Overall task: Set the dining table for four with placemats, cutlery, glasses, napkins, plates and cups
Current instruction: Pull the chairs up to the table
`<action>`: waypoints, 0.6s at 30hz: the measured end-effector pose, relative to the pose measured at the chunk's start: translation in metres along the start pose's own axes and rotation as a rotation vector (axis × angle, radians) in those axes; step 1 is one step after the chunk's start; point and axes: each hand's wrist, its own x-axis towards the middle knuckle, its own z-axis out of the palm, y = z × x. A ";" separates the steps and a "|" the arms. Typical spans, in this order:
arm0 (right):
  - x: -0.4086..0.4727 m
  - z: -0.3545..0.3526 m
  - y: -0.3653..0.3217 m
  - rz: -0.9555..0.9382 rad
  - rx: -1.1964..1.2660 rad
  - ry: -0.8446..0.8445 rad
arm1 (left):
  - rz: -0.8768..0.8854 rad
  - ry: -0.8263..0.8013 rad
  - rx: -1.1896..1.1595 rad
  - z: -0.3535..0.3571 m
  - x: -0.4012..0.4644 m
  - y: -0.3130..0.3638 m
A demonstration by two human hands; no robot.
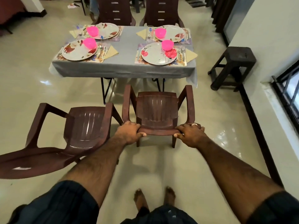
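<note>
1. Your left hand (129, 132) and right hand (190, 135) both curl round the top edge of a brown plastic armchair (156, 113), thumbs on your side and fingers over the far side, as you stand barefoot behind it.
2. The chair faces the tabletop (123, 65) but stands well short of it, roughly in line with the near right setting; to seat it well, push evenly with both hands so it runs straight, and stop before the armrests catch the hanging grey cloth.
3. A second matching armchair (72, 131) sits just beside your left arm, angled away and also apart from the tabletop; it looks due for the same treatment.
4. The setting itself appears complete: four floral placemats, each with a patterned plate (158, 53) and a bright pink cup (167, 45) resting on it.
5. Cutlery (181, 53) lies beside the plates, and folded tan napkins (191, 54) sit at the outer edges.
6. Clear glasses show faintly near the far settings; those for the near ones are hard to make out.
</note>
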 end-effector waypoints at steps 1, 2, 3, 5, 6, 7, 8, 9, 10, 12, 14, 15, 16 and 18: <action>0.003 -0.002 -0.003 -0.006 -0.010 0.001 | -0.003 -0.002 0.000 -0.002 0.003 -0.003; 0.003 -0.004 -0.004 -0.016 -0.019 0.005 | -0.003 -0.005 0.011 -0.004 0.005 -0.004; 0.001 -0.003 -0.003 -0.018 -0.022 0.010 | 0.006 -0.014 0.027 -0.004 0.006 -0.003; -0.005 0.001 0.000 -0.017 -0.021 0.031 | 0.021 -0.032 0.035 -0.002 0.005 0.001; -0.009 0.004 0.001 -0.017 -0.016 0.041 | 0.025 -0.030 0.026 0.002 0.003 0.002; -0.013 0.007 0.002 -0.018 -0.017 0.048 | 0.026 -0.030 0.012 0.007 0.000 0.002; -0.016 0.009 0.002 -0.022 -0.025 0.050 | 0.022 -0.031 -0.004 0.010 -0.004 0.002; -0.020 0.011 0.001 -0.021 -0.032 0.043 | 0.018 -0.033 -0.014 0.014 -0.008 0.002; -0.024 0.012 0.000 -0.020 -0.035 0.036 | 0.013 -0.032 -0.016 0.016 -0.011 0.002; -0.030 0.014 -0.001 -0.021 -0.039 0.024 | 0.000 -0.034 -0.018 0.018 -0.017 0.003; -0.032 0.014 0.001 -0.019 -0.035 0.013 | -0.010 -0.030 -0.021 0.019 -0.020 0.007; -0.032 0.014 0.002 -0.016 -0.027 0.006 | -0.012 -0.024 -0.031 0.020 -0.021 0.009; -0.032 0.015 0.004 -0.016 -0.016 0.003 | -0.014 -0.016 -0.047 0.021 -0.021 0.010; -0.030 0.015 0.007 -0.015 0.010 0.010 | -0.035 -0.016 -0.088 0.020 -0.021 0.011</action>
